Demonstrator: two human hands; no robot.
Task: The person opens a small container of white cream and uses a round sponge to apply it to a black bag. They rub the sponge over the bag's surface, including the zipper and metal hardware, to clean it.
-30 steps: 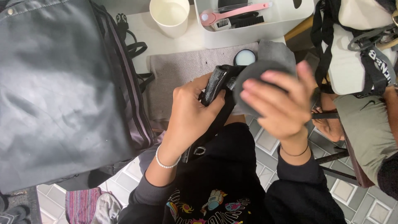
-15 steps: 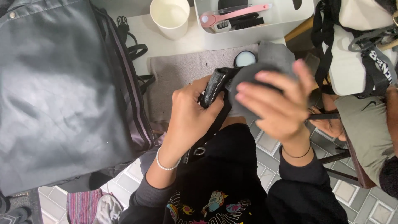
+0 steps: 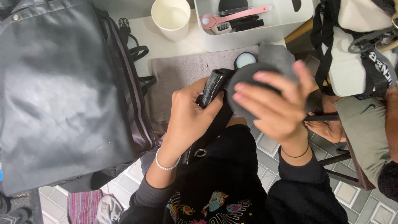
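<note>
left hand [image 3: 188, 118] is clamped on a small black bag [image 3: 213, 87], its grip closed around the stitched edge; most of the bag is hidden under both hands. right hand [image 3: 275, 108] presses a grey cloth [image 3: 248, 76] against the bag, fingers [image 3: 265, 76] spread flat over the cloth; the thumb is out of sight, so whether it pinches the cloth cannot be told. a black strap with a metal ring [image 3: 200, 152] hangs below onto the lap. beyond, a grey mat [image 3: 178, 76] lies on the table, with a small round tin [image 3: 244, 59] partly covered. farther, a white cup [image 3: 171, 18] and a white tray [image 3: 265, 35] holding a pink brush [image 3: 234, 17], cut off at the frame edge. a large grey bag [image 3: 62, 91] fills the left.
</note>
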